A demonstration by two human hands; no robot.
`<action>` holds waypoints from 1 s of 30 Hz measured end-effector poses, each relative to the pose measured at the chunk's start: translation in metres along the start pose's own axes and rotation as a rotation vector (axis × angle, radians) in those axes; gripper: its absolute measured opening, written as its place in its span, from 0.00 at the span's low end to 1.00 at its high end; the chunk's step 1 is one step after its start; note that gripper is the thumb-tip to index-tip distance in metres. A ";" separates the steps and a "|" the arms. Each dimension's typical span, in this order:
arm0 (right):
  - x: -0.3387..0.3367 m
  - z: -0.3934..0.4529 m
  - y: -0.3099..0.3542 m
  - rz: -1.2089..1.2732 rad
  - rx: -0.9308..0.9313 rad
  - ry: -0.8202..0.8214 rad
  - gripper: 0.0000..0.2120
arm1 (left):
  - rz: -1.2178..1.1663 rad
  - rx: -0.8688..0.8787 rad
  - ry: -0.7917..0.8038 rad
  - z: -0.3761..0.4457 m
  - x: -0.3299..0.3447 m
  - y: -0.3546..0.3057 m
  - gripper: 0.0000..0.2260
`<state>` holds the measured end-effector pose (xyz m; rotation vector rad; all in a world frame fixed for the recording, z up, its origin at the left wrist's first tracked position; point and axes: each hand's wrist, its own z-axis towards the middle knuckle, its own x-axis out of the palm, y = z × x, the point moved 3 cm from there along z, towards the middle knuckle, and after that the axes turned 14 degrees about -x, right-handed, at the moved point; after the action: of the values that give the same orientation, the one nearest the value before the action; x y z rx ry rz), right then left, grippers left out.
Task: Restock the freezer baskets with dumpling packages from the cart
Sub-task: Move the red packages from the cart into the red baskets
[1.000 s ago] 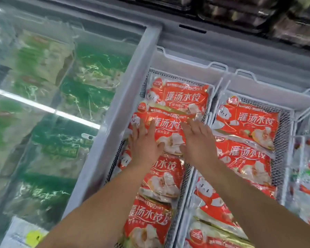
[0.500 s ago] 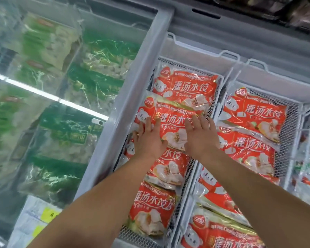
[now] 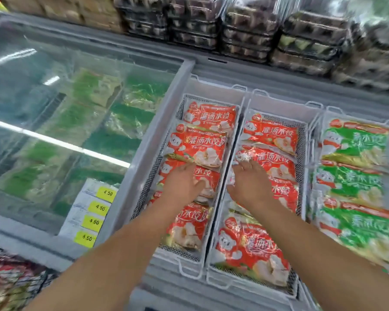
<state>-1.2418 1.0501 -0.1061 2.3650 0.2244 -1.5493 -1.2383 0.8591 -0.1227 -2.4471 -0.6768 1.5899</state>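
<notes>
Both hands have slid back from the second red package toward the near part of the baskets, and the right one has crossed from the left basket to the middle one. Now the left hand (image 3: 184,184) lies flat with fingers straight and loosely spread on the third red dumpling package (image 3: 208,176) in the left basket (image 3: 177,263), holding nothing. Just beyond its fingertips lies the glossy red package (image 3: 198,144) it pressed before, overlapping the rear one like a roof tile. The right hand (image 3: 248,185) rests open, fingers spread, on a crinkled red package (image 3: 276,163) in the middle basket (image 3: 252,286), near that basket's left wall; whether its fingertips pinch the film cannot be told.

The baskets are white wire mesh, long and narrow, with looped handles at their ends. The packs are shiny plastic pillows, red with white lettering, lying in overlapping rows from the far end to the near end. Green dumpling packages (image 3: 355,182) of the same shape fill the right basket (image 3: 317,122).

A frosted sliding glass lid (image 3: 54,113) covers the freezer's left part, with yellow price tags (image 3: 94,215) at its near right corner. Stacked clear plastic trays (image 3: 256,30) line the freezer's far edge.
</notes>
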 end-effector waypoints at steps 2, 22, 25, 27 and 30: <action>-0.006 -0.042 0.015 -0.002 -0.036 -0.060 0.31 | -0.026 0.002 -0.059 -0.048 -0.012 0.002 0.28; -0.006 -0.265 0.282 -0.068 -0.564 -0.211 0.29 | -0.317 -0.404 -0.429 -0.402 -0.084 0.202 0.29; 0.019 -0.282 0.347 -0.061 -0.684 -0.199 0.29 | -0.373 -0.457 -0.483 -0.456 -0.085 0.258 0.28; 0.037 -0.295 0.392 -0.062 -0.733 -0.171 0.29 | -0.405 -0.508 -0.510 -0.491 -0.082 0.298 0.28; 0.069 -0.314 0.458 -0.069 -0.792 -0.137 0.27 | -0.419 -0.572 -0.517 -0.538 -0.078 0.362 0.25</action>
<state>-0.8079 0.7217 0.0230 1.6376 0.7371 -1.3045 -0.6778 0.5674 0.0438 -1.9589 -1.8051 2.0471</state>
